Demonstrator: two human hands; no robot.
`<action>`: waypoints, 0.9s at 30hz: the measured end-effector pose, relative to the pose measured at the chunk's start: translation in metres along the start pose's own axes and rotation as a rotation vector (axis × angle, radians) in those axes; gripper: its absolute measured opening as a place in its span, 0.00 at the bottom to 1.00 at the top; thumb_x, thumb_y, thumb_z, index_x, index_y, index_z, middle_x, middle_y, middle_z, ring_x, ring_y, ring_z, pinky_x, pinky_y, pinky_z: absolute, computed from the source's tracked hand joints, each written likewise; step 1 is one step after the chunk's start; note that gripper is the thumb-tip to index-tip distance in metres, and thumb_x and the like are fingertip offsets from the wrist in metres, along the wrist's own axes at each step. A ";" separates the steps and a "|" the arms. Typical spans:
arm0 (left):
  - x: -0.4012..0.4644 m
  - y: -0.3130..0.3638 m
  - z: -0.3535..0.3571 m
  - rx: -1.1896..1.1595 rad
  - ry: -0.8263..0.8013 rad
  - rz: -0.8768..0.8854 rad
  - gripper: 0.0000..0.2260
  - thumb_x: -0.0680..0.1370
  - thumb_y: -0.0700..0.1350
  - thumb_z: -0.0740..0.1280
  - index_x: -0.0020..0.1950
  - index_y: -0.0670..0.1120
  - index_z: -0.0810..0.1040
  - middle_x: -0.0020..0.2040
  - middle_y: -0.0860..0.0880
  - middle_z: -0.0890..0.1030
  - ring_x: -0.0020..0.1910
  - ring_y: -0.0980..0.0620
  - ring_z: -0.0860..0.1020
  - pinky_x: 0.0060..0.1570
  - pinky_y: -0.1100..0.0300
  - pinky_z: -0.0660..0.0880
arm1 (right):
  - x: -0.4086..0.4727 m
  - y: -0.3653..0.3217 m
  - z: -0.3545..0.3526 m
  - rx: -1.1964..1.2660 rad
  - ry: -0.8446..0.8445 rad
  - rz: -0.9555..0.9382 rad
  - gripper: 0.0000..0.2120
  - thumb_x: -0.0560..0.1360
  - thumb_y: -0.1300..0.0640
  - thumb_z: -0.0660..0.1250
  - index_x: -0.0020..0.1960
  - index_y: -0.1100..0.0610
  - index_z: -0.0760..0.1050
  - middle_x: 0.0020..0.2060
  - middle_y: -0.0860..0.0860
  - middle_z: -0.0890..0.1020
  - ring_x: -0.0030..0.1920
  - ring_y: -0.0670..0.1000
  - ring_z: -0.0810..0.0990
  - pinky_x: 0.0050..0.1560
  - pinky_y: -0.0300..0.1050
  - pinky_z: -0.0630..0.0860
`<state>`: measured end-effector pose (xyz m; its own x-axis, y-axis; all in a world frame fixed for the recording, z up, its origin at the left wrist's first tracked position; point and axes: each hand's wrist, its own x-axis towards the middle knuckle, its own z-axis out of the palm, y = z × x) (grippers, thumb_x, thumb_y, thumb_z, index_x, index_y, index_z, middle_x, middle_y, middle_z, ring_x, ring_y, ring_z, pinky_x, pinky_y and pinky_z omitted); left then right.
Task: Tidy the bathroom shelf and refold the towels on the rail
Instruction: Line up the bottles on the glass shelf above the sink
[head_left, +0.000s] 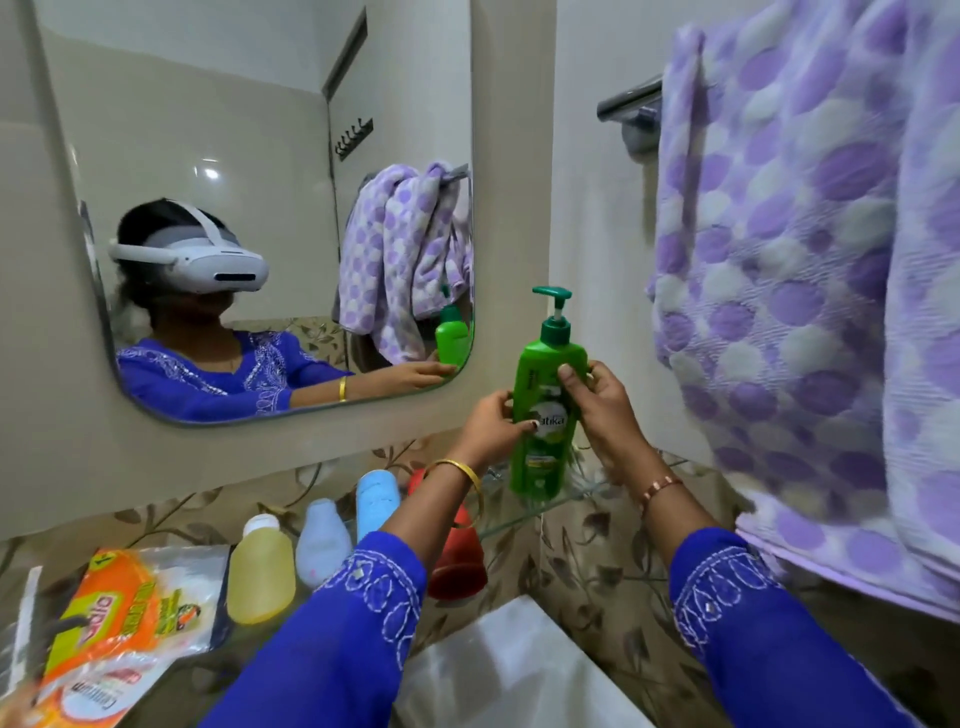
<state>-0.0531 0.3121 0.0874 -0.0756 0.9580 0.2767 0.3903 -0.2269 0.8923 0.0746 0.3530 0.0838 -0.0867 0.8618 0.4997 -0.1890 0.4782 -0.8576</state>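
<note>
Bathroom corner: glass shelf (524, 519) under a wall mirror (249, 208), towel rail (631, 101) on the right wall with a purple dotted towel (810, 291) hanging bunched and uneven over it.

Step in hand, by my read: shelf tidying, not towels yet. Green pump bottle (545, 405) stands upright at the right end of the shelf, base on or just above the glass, can't tell which. Both hands are on it. Left hand (493, 423) wraps the left side at label height, thumb on the front. Right hand (605, 400) grips the right side a bit higher, thumb across the front near the shoulder. Both clenched around the bottle, neither released.

Rest of shelf, going left: red bottle (457, 561) partly hidden behind the left forearm, blue bottle (378, 501), white bottle (324, 535), yellow bottle (261, 571), all lying on their sides in a loose row. Further left, orange packets (130, 613) piled flat near the edge.

Next move likely needs:
- seat the green bottle flat, clear of the shelf edge, then let go
- keep the pump nozzle away from the hanging towel, which is close on the right
- stand up the lying bottles one at a time; the left sleeve sits right over the red one, so watch for knocking it
- towel refold comes after, both hands free
</note>
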 end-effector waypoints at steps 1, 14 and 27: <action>-0.002 0.000 0.003 0.021 -0.006 -0.005 0.19 0.74 0.31 0.65 0.64 0.35 0.69 0.60 0.34 0.77 0.59 0.39 0.77 0.58 0.51 0.74 | 0.000 0.005 0.000 -0.009 0.023 0.009 0.09 0.75 0.57 0.65 0.54 0.56 0.72 0.49 0.58 0.81 0.50 0.56 0.80 0.52 0.50 0.78; 0.031 -0.022 0.006 0.257 0.104 -0.019 0.11 0.75 0.40 0.67 0.55 0.38 0.79 0.53 0.39 0.82 0.52 0.43 0.80 0.52 0.52 0.77 | -0.003 0.063 -0.009 -0.149 -0.082 0.152 0.18 0.75 0.64 0.64 0.65 0.60 0.68 0.58 0.57 0.77 0.58 0.54 0.76 0.62 0.51 0.73; 0.048 -0.027 0.019 0.345 0.250 -0.054 0.13 0.75 0.42 0.67 0.58 0.39 0.78 0.55 0.38 0.81 0.56 0.41 0.79 0.55 0.52 0.75 | 0.017 0.074 -0.002 -0.188 -0.053 0.166 0.22 0.78 0.65 0.59 0.71 0.62 0.60 0.65 0.60 0.71 0.56 0.46 0.70 0.55 0.39 0.69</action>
<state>-0.0500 0.3677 0.0702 -0.3079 0.8852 0.3487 0.6605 -0.0649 0.7480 0.0611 0.4035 0.0289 -0.1534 0.9237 0.3511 0.0171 0.3577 -0.9337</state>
